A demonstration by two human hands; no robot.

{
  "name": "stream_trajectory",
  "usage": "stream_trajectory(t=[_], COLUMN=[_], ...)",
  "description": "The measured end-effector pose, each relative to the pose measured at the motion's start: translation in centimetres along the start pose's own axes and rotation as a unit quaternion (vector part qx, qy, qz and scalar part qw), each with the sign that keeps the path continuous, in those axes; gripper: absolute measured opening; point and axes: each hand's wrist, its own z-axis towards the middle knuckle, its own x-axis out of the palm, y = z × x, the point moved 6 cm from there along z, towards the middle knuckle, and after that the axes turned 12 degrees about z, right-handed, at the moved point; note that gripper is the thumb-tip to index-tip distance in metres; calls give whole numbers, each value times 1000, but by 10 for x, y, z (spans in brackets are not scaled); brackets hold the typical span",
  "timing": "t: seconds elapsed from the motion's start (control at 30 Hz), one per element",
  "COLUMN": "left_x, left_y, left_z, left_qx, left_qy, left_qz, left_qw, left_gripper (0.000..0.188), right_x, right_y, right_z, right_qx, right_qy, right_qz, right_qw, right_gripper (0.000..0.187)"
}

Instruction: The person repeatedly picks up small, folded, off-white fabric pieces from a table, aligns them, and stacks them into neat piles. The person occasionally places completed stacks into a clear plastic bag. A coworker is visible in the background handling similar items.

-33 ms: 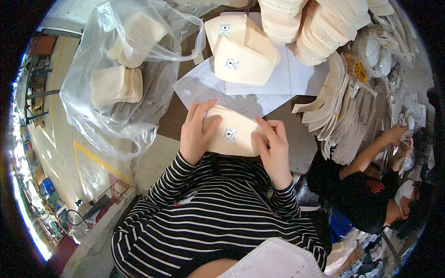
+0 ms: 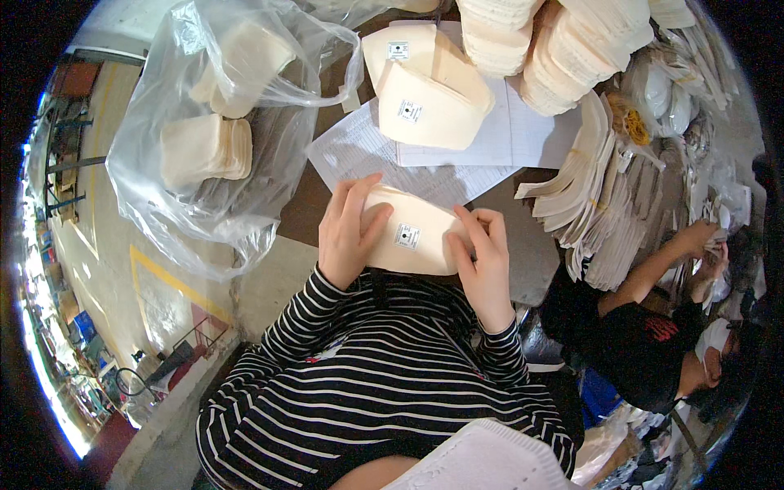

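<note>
Close in front of my body, I hold a thin bundle of cream, trapezoid-shaped soft sheets [image 2: 414,253] with rounded corners and a small printed label on its face. My left hand [image 2: 347,233] grips its left end, thumb on the front and fingers at the upper edge. The right end is held by my right hand [image 2: 483,257], thumb in front and fingers near the top corner. Beyond them, a similar cream piece with a label [image 2: 433,118] lies on printed paper sheets [image 2: 359,159], overlapping another labelled piece [image 2: 392,65].
A clear plastic bag [image 2: 216,245] at the left holds stacks of cream pieces [image 2: 196,151]. Tall cream stacks [image 2: 563,65] stand at the far right, with bundles of pale strips [image 2: 576,192] nearer. At the right a co-worker in black [image 2: 637,327] handles small pale items.
</note>
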Motion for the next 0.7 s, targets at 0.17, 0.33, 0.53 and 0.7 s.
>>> stream_trajectory(t=[0.17, 0.33, 0.53, 0.7], left_x=[-2, 21, 22, 24], left_y=[6, 11, 32, 36], left_z=[14, 6, -4, 3], left_qx=[3, 30, -111, -137], left_qy=[24, 66, 196, 317], left_qz=[-100, -60, -186, -222], left_qw=[995, 996, 957, 912], left_gripper=[55, 61, 90, 87], right_x=[2, 15, 12, 13], right_y=[12, 1, -8, -10], right_z=[8, 11, 18, 32], right_qx=[-111, -72, -21, 55], right_qy=[-13, 65, 110, 198], right_qz=[-62, -92, -88, -141], right_qw=[992, 991, 990, 969], right_gripper=[61, 74, 71, 69])
